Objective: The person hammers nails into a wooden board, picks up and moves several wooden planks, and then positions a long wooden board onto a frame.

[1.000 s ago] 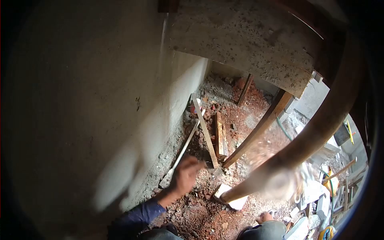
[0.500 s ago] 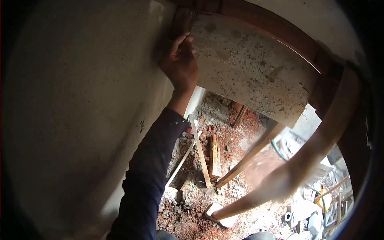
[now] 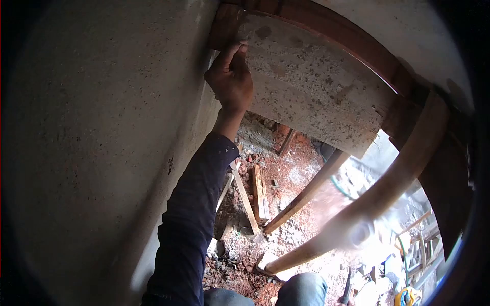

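My left hand (image 3: 232,81), in a dark sleeve, is raised at the upper middle. Its thumb and fingers are pinched together against the upper left corner of a speckled, cement-stained board (image 3: 316,76). Whatever lies between the fingertips, if anything, is too small to make out. Right by the fingers is a dark wooden block (image 3: 224,25) at the board's left end. A reddish-brown beam (image 3: 332,33) runs along the board's top edge. My right hand is out of view.
A plastered wall (image 3: 112,127) fills the left side. Wooden poles (image 3: 311,191) slant up from rubble-strewn ground (image 3: 301,173); a thicker pole (image 3: 398,178) stands at the right. Loose timber pieces (image 3: 259,194) lie below. A yellow object (image 3: 407,296) is at lower right.
The view has shifted slightly, so the board and poles sit further left, and my knees show more at the bottom. My left hand stays pinched at the board's corner.
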{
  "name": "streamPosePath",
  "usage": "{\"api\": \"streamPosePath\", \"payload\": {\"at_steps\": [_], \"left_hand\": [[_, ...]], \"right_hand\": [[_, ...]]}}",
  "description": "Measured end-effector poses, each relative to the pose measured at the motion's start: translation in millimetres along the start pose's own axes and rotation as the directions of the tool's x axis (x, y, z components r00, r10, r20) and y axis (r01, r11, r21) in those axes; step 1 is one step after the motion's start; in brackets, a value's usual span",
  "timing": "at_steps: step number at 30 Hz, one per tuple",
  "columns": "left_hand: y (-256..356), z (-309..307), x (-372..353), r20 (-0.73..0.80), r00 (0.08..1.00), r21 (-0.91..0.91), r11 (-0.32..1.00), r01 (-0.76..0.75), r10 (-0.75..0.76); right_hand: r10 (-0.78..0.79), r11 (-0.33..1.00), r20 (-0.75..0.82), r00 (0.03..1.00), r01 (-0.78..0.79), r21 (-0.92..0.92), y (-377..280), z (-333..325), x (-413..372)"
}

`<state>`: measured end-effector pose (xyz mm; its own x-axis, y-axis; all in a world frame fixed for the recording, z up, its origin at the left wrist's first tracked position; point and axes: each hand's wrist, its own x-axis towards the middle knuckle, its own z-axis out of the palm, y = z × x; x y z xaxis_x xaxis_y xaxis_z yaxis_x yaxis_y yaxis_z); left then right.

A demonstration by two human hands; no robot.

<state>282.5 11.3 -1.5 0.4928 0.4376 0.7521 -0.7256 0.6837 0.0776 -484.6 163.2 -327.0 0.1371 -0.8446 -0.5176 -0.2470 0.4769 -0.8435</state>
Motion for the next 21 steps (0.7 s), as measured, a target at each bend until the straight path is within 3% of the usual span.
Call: {"api": "streamPosePath", "payload": {"at_steps": [4, 6, 7, 10, 13, 15, 16, 17, 18, 19, 20, 21], "left_hand": [[1.2, 1.0, 3.0, -0.006, 1.0, -0.043, 0.999, 0.01, -0.011], [8.6, 0.0, 5.4, 0.037, 0.999, -0.015, 1.0, -0.023, 0.024], [10.2, 0.8, 6.8, 0.09, 0.995, 0.005, 0.999, -0.054, 0.053], [8.6, 5.9, 7.7, 0.068, 0.996, 0.069, 0.995, -0.07, 0.065], [12.7, 4.6, 9.4, 0.065, 0.995, 0.065, 0.995, -0.077, 0.073], [13.6, 3.3, 9.4, 0.073, 0.993, 0.11, 0.989, -0.1, 0.092], [13.8, 3.2, 9.6, 0.085, 0.99, 0.156, 0.98, -0.122, 0.11], [12.0, 3.4, 8.6, 0.082, 0.991, 0.156, 0.981, -0.116, 0.104], [10.1, 4.4, 9.3, 0.084, 0.99, 0.184, 0.975, -0.129, 0.115], [8.5, 5.6, 10.6, 0.087, 0.988, 0.21, 0.967, -0.146, 0.13], [12.8, 4.9, 11.0, 0.084, 0.988, 0.207, 0.967, -0.147, 0.132], [19.8, 2.9, 13.0, 0.09, 0.987, 0.215, 0.965, -0.152, 0.136]], "right_hand": [[-0.028, 0.997, 0.059, 0.998, 0.032, -0.069, -74.8, 72.0, -48.3], [-0.232, 0.967, 0.2, 0.952, 0.247, -0.055, -89.4, 86.5, -66.4], [-0.315, 0.949, 0.419, 0.852, 0.284, 0.134, -103.3, 96.9, -57.2], [-0.4, 0.916, 0.454, 0.796, 0.339, 0.214, -165.5, 164.1, -69.2], [-0.535, 0.844, 0.506, 0.676, 0.417, 0.337, -241.7, 253.9, -78.0], [-0.6, 0.788, 0.385, 0.702, 0.601, 0.133, -300.2, 314.2, -94.7], [-0.777, 0.613, 0.301, 0.553, 0.772, 0.165, -307.1, 329.8, -68.5], [-0.867, 0.433, 0.24, 0.436, 0.899, -0.07, -326.5, 342.7, -47.8], [-0.931, 0.218, 0.217, 0.293, 0.925, -0.31, -349.6, 355.0, -24.9], [-0.947, 0.106, 0.231, 0.222, 0.897, -0.428, -369.5, 361.6, 10.7], [-0.967, -0.11, 0.253, 0.032, 0.844, -0.525, -395.9, 396.0, -27.2], [-0.966, -0.049, 0.256, 0.039, 0.944, -0.328, -411.2, 402.0, 18.7]]}}
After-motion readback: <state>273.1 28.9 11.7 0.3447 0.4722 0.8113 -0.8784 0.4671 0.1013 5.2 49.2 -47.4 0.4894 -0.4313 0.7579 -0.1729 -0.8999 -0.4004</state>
